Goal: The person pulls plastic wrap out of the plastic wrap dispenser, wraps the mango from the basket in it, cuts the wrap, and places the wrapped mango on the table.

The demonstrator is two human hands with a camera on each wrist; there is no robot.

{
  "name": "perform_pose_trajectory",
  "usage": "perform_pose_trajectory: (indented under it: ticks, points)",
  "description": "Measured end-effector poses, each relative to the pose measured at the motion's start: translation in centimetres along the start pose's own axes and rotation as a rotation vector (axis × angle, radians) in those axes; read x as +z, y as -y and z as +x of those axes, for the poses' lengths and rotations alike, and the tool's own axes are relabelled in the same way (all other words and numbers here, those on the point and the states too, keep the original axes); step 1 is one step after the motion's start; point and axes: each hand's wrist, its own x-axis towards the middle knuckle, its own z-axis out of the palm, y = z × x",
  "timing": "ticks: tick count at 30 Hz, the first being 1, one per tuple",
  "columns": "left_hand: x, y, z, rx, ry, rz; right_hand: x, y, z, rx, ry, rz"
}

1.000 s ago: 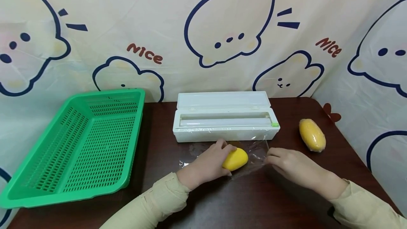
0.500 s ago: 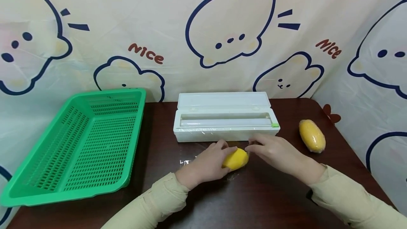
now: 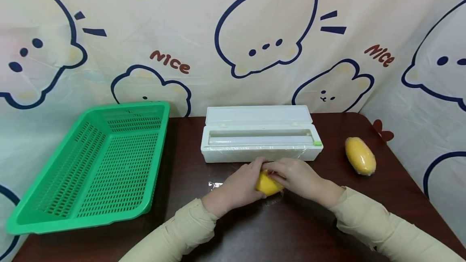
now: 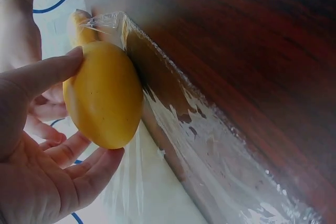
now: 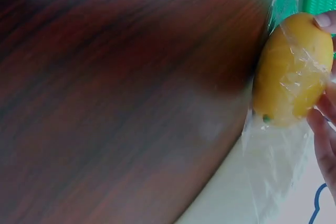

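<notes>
A yellow mango (image 3: pixel 268 184) lies on its side on clear cling film in front of the white dispenser box. My left hand (image 3: pixel 236 189) grips it from the left, thumb on the near side and fingers on the far side. My right hand (image 3: pixel 300 178) is curled over the mango's right end, holding gathered film against its top; the fingertips are partly hidden. In the right wrist view, crinkled film covers one end of the mango (image 5: pixel 289 72). Stretched cling film (image 4: pixel 194 145) spreads beside the fruit in the left wrist view.
The cling film box (image 3: pixel 260 155) stands lid up at the back, its roll (image 3: pixel 260 140) showing. A green basket (image 3: pixel 121 169) is on the left. A second mango (image 3: pixel 360 155), wrapped in film, rests on the dark wooden table (image 3: pixel 284 229) at right.
My right hand has moved left from beside the mango to over its top, bringing the film's right edge along. The left hand has kept its hold on the mango.
</notes>
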Motion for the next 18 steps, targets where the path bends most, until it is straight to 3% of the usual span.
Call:
perform_pose_trajectory:
  ticks: [4, 9, 18]
  points:
    - [-0.21, -0.09, -0.04, 0.006, 0.009, -0.004, -0.46, 0.02, -0.07, 0.032, 0.100, 0.067]
    - [-0.45, -0.13, -0.06, -0.011, 0.023, -0.004, -0.64, -0.21, -0.02, -0.001, 0.197, 0.078]
    - [-0.64, 0.37, -0.64, -0.044, 0.038, -0.048, -0.87, -0.25, -0.06, -0.013, 0.244, 0.081]
